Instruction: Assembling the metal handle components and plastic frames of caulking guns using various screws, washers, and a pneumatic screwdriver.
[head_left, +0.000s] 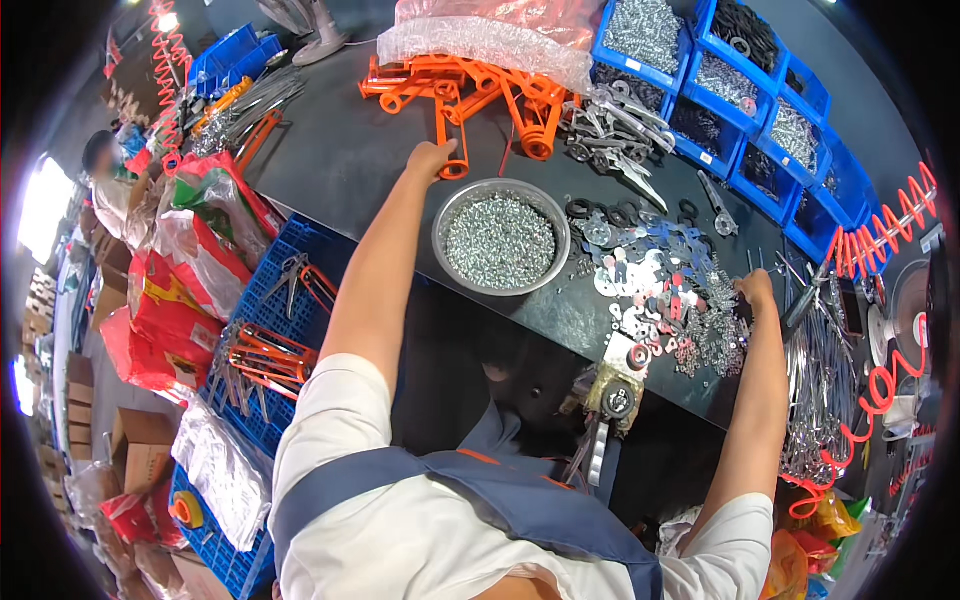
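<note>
My left hand is reached far forward, its fingers closed on an orange metal tool frame with a round ring end. That frame lies at the front of a heap of similar orange frames. On the right, my right hand is closed beside the small-parts pile, among thin metal rods; what its fingers hold is too small to make out. Between my arms stands a round metal bowl full of small shiny fasteners. Right of it spread loose washers, flat plates and small metal pieces.
Blue bins of fasteners line the far right. Silver lever parts lie beside the orange heap. A clamp-like fixture sits at the bench's front edge. Blue crates with orange-handled tools stand left; red coiled hoses hang right.
</note>
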